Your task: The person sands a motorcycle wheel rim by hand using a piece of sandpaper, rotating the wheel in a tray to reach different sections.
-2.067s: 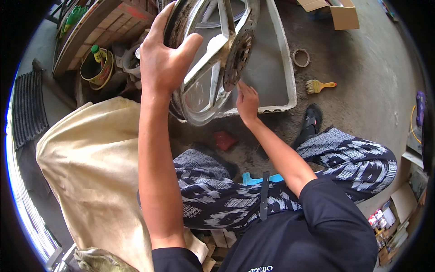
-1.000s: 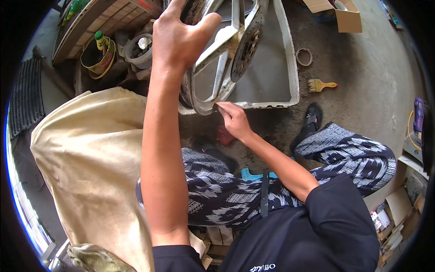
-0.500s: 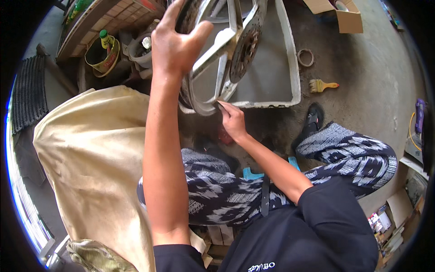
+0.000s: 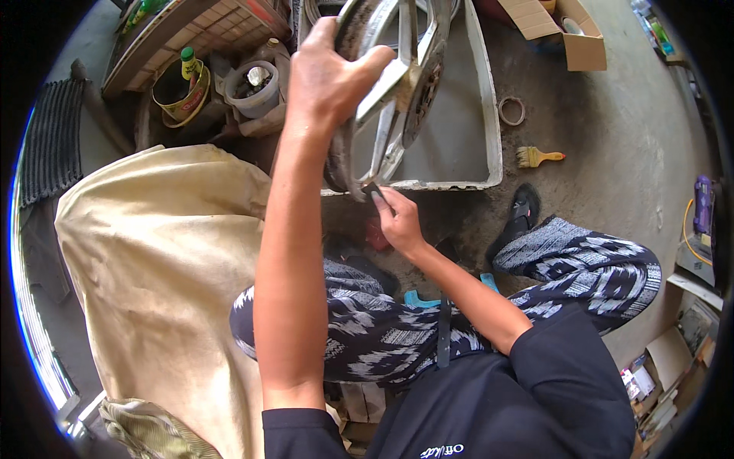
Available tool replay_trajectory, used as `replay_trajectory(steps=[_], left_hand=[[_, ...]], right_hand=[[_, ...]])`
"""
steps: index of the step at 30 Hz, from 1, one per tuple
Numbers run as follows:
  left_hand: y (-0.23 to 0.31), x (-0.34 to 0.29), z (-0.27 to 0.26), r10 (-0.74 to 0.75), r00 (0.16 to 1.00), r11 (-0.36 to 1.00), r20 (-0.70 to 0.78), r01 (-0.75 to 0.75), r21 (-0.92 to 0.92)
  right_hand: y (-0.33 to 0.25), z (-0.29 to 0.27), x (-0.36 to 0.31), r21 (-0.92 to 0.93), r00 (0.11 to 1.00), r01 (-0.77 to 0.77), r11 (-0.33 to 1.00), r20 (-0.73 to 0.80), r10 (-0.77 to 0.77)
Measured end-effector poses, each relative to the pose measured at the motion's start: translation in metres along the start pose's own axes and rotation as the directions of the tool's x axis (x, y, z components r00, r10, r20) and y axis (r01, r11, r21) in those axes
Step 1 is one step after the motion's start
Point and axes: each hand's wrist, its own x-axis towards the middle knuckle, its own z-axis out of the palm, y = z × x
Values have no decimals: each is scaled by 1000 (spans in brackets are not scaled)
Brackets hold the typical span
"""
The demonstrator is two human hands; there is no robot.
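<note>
A spoked motorcycle wheel (image 4: 380,93) with a pale, worn rim is held tilted over a large grey rectangular basin (image 4: 489,153). My left hand (image 4: 325,80) grips the wheel's upper left edge, its thumb pointing right across the rim. At the lowest part of the rim, my right hand (image 4: 401,222) pinches a small dark flat piece (image 4: 371,189), possibly sandpaper, against or very close to the metal. The wheel's top runs out of the picture. A round disc (image 4: 425,99) with holes is at the hub on the wheel's right side.
On the floor right of the basin lie a brush (image 4: 539,157) and a ring (image 4: 511,111). A cardboard box (image 4: 585,52) stands beyond. At left are a yellow tub (image 4: 180,103), a white bucket (image 4: 256,96) and a tan cover (image 4: 164,229). My legs flank the work.
The wheel has turned to a narrower angle and, with both hands, sits further right in view. My right hand has shifted slightly down, and more of the dark piece shows.
</note>
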Motion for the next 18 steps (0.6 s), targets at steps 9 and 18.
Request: replay_trajectory(steps=[9,18], left_hand=[[45,6,28,-234,910,827,342,372,-422],[49,0,20,-379,720,525,581,684,-506]], right_hand=[[-11,-54,3,-42,993,-119,992,1,119],[-6,-92,12,-116,992,-92,989,74,101]])
